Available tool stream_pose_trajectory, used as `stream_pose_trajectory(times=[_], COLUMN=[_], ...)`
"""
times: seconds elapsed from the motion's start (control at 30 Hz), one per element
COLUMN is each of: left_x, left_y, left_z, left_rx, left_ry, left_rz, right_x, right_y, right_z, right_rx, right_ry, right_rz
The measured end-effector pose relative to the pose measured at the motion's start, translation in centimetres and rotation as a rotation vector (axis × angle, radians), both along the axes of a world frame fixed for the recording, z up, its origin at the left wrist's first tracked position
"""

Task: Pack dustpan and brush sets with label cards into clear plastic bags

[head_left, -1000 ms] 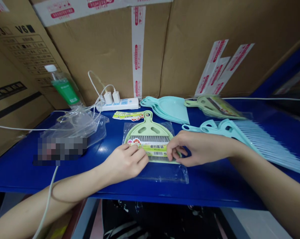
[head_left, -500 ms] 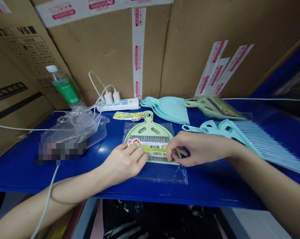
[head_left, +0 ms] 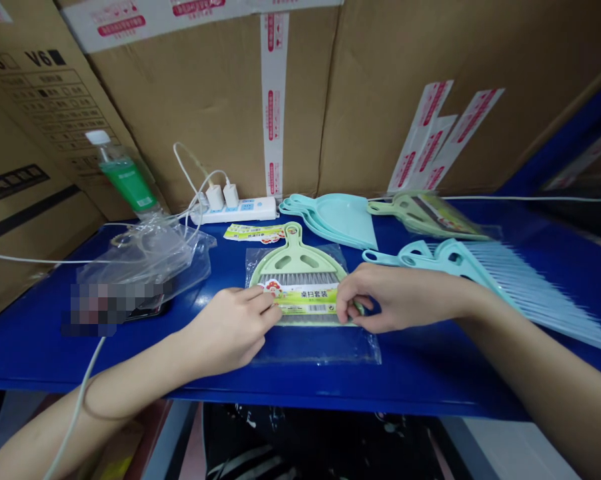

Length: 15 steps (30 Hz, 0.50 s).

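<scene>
In front of me on the blue table lies a light green dustpan (head_left: 295,257) with a grey-bristled brush (head_left: 300,278) in it, on or inside a clear plastic bag (head_left: 320,347). Across the bristles runs a yellow-and-white printed label card (head_left: 313,298) with a red mushroom picture. My left hand (head_left: 230,327) is closed at the card's left end, its fingers bent. With thumb and fingers pinched together, my right hand (head_left: 380,297) grips the card's right end. The fingertips partly cover both ends of the card.
Behind are loose label cards (head_left: 250,233), blue dustpans (head_left: 340,217) and a bagged green set (head_left: 430,213). Blue brushes (head_left: 440,260) lie right. A power strip (head_left: 240,211), bottle (head_left: 130,183) and crumpled plastic bags (head_left: 150,257) stand left. Cardboard boxes (head_left: 300,100) wall the back.
My left hand has shifted a little left along the card, so more of its lower left part shows. My right hand stays almost in place. The view has moved slightly.
</scene>
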<state>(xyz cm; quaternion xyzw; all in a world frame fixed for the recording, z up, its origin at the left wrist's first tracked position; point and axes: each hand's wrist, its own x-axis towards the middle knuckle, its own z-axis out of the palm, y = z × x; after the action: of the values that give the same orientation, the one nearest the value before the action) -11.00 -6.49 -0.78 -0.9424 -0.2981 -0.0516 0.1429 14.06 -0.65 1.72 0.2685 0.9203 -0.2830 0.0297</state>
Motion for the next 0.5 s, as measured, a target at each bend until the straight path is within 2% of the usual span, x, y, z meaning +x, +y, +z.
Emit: stream_pose_trajectory(times=[0.5], left_x=[-0.98], left_y=[0.80], left_z=[1.08], left_rx=[-0.232], left_ry=[0.048], left_rz=[-0.053], right_x=[-0.33], right_y=[-0.50], right_z=[0.32], right_rx=[0.007], right_ry=[-0.077], right_rz=[-0.029])
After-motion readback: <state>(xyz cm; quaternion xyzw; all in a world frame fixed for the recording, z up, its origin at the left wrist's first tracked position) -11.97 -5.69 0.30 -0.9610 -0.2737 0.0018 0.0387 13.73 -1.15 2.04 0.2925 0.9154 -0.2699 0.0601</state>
